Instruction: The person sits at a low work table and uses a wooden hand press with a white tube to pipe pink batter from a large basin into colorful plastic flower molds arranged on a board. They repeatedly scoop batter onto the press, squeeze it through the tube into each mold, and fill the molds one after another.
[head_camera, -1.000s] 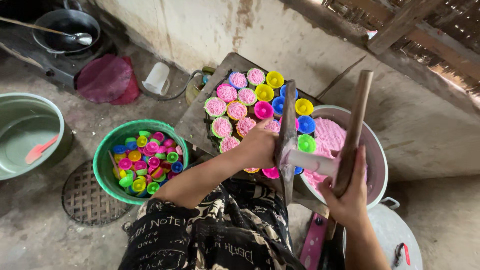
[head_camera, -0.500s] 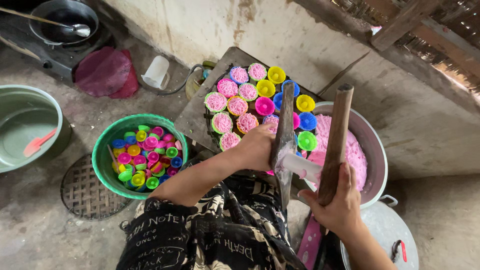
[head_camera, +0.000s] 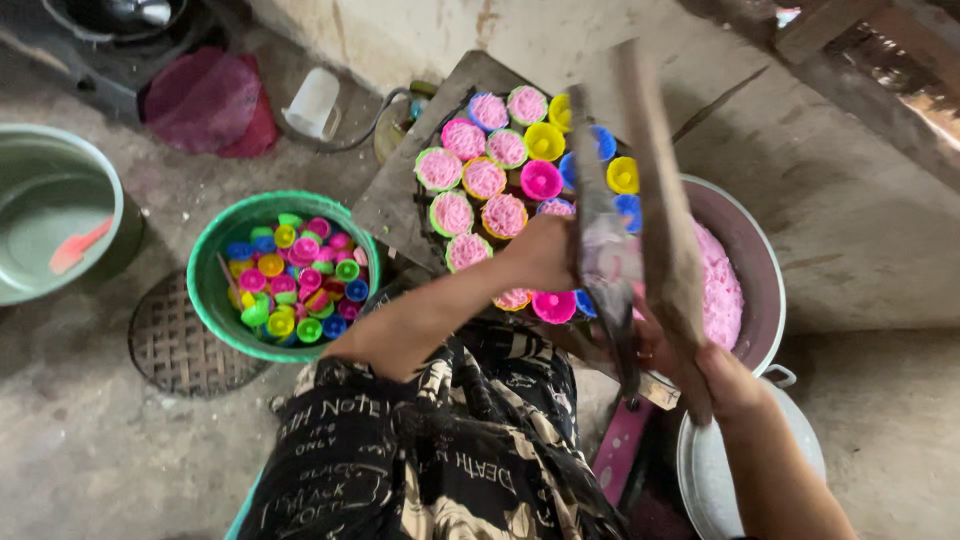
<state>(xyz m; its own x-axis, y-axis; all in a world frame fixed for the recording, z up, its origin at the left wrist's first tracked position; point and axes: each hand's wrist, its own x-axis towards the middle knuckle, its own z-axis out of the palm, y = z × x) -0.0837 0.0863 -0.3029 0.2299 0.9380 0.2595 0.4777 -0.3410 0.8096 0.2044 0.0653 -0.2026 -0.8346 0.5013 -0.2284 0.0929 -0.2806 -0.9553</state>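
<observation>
We hold two long wooden slats (head_camera: 655, 220) upright over the work, blurred in the head view, with a pale pink smear between them where they cross the pan's rim. Our right hand (head_camera: 715, 375) is clamped around their lower ends. Our left hand (head_camera: 545, 255) reaches to the slats' left edge, just above the near row of cups; whether its fingers are closed on anything we cannot tell, as the slats hide them.

Just behind the slats sits a dark tray (head_camera: 400, 195) of small plastic cups (head_camera: 485, 178), pink, green, yellow and blue, many of them packed with crumbly pink filling. To the right, touching the tray's side, stands a wide metal pan (head_camera: 765, 270) holding more of the same pink mass (head_camera: 720, 290).

Left of our knees a green bucket (head_camera: 205, 285) is full of empty coloured cups, standing beside a round woven mat (head_camera: 175, 350). Further left is a pale green basin (head_camera: 60, 220) with a pink spoon inside. Everything rests on a rough, stained concrete floor (head_camera: 100, 440), against a worn concrete wall (head_camera: 860, 180).
</observation>
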